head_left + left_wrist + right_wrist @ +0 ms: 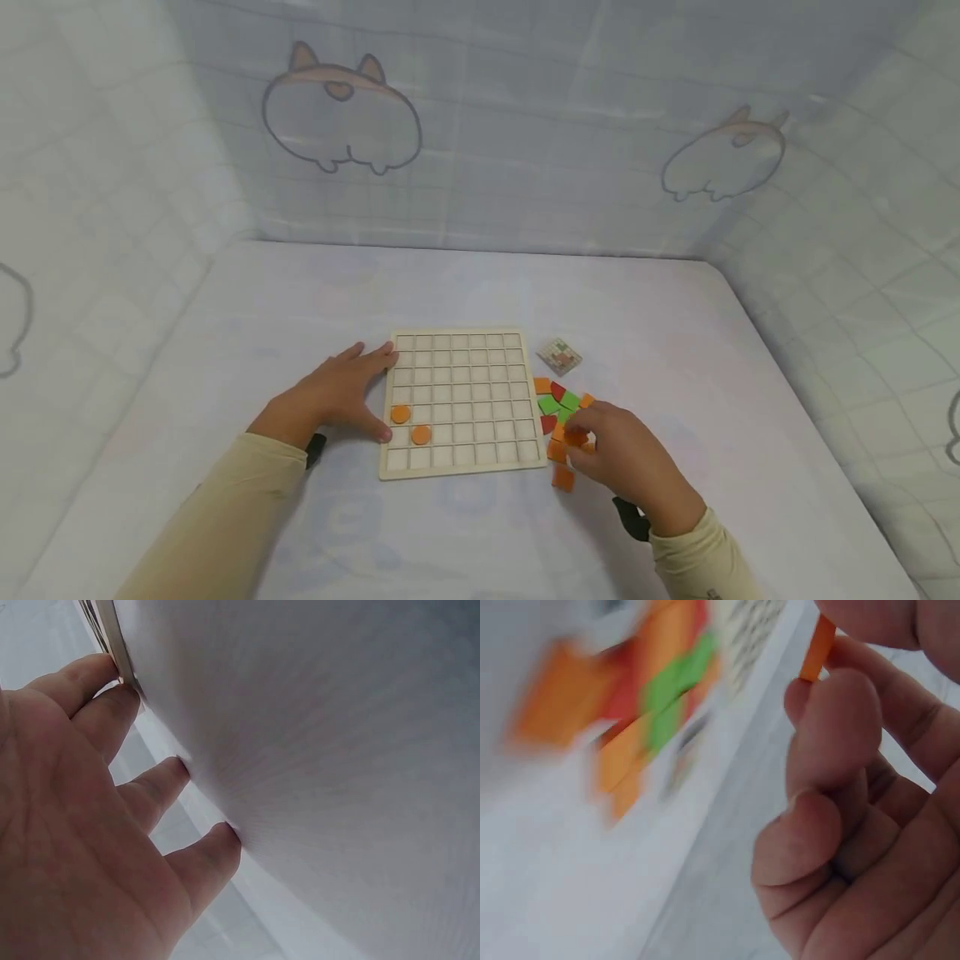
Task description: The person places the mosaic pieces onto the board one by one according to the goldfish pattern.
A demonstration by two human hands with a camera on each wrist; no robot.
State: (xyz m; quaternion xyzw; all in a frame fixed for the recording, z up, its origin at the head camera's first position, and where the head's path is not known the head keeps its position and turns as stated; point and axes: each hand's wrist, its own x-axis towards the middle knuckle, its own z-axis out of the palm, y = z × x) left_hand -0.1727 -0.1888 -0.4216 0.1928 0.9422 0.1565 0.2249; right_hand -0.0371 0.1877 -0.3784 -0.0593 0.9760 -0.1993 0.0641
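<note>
Board: lay on the tabletop, two orange discs near left.
Left hand: spread, touching the board's left edge.
Right hand: pinched an orange piece at the coloured tiles, right.

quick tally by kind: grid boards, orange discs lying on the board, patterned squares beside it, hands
Grid board: 1
Orange discs on it: 2
Patterned square: 1
Hands: 2 (left hand, right hand)
Total: 6

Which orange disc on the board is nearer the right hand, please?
The lower disc in the head view, second column from the left; the other disc sits in the leftmost column.
</note>
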